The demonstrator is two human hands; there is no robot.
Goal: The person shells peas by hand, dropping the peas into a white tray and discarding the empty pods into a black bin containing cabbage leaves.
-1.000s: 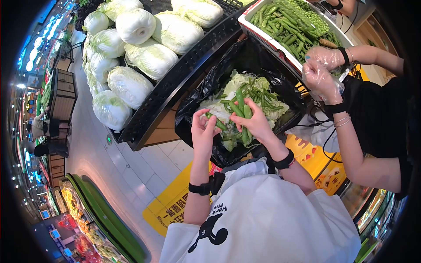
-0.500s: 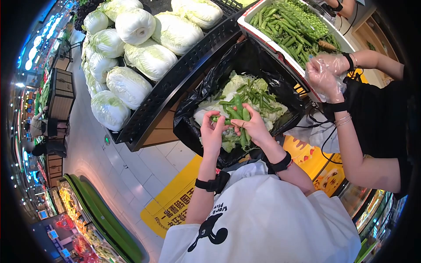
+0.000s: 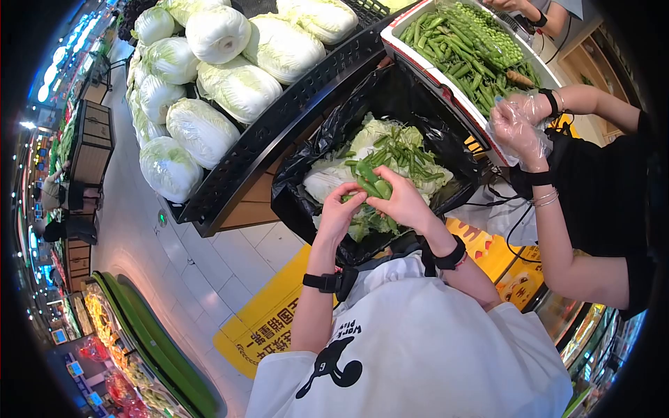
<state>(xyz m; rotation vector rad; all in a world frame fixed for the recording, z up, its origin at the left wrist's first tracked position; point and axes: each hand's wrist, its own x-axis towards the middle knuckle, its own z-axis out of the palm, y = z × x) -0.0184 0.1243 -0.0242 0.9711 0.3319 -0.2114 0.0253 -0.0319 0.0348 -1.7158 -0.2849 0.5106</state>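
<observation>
Several green pea pods are bunched in my right hand, its fingers and thumb closed round them. My left hand meets it fingertip to fingertip, pinching a pod at the lower end of the bunch; most of that pod is hidden by the fingers. Both hands hover over a bin lined with a black plastic bag. Inside the bin, pale cabbage leaves lie with emptied-looking green pods scattered on top.
Chinese cabbages fill a black crate at upper left. A white box of pods and shelled peas stands beyond the bin. At right, a co-worker's gloved hands are close by; another person's hand shows at top.
My left hand has moved in towards my right, and the pod it held apart is now by the bunch. The bunched pods have tilted. The co-worker's hands have shifted slightly.
</observation>
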